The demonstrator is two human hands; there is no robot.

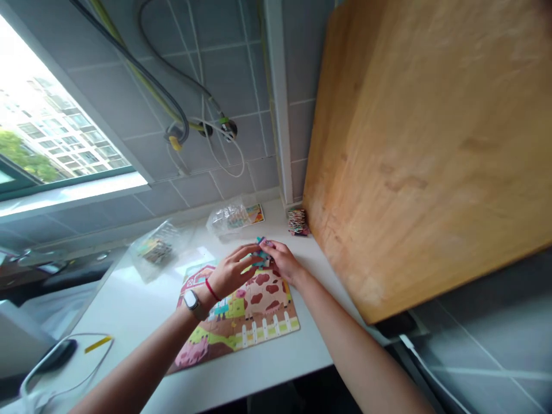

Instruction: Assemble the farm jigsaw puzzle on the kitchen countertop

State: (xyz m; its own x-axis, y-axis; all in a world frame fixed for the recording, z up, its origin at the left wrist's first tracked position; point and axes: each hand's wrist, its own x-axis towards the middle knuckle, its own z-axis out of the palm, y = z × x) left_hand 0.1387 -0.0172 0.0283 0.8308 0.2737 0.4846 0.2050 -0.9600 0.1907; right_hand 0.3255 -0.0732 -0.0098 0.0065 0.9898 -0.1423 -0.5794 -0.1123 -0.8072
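My right hand pinches a few small purple and teal jigsaw pieces above the top edge of a puzzle. From the other side my left hand reaches to the same pieces, its fingertips closed against them; its thumb is hidden. Below both hands lies the jigsaw puzzle, a farm picture with a spotted cow, a white fence, a pig and a red barn. My left hand and forearm cover part of it.
A clear plastic bag with pieces inside lies left on the white table. Another clear bag with a picture card is at the back. A stack of pieces stands beside the large wooden board. A cable lies front left.
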